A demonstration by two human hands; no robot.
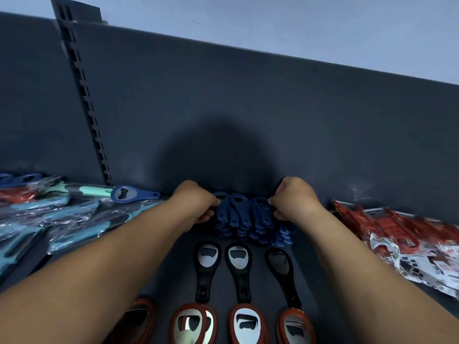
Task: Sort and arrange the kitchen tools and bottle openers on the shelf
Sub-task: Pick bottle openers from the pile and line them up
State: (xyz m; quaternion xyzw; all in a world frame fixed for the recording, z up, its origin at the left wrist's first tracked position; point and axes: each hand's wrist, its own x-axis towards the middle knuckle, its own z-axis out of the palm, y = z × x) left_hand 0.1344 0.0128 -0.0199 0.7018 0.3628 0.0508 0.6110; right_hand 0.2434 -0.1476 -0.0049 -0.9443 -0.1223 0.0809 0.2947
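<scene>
Red-rimmed steel bottle openers (246, 324) fill the lower frame; at centre, left hand (196, 204) and right hand (294, 198) pinch stacked blue plastic openers (238, 213).

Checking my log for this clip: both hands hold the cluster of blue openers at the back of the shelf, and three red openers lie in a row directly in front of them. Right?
One slip. In the head view the left hand and right hand do hold the blue openers, but the three directly in front are black openers; the red openers lie nearer still.
</scene>
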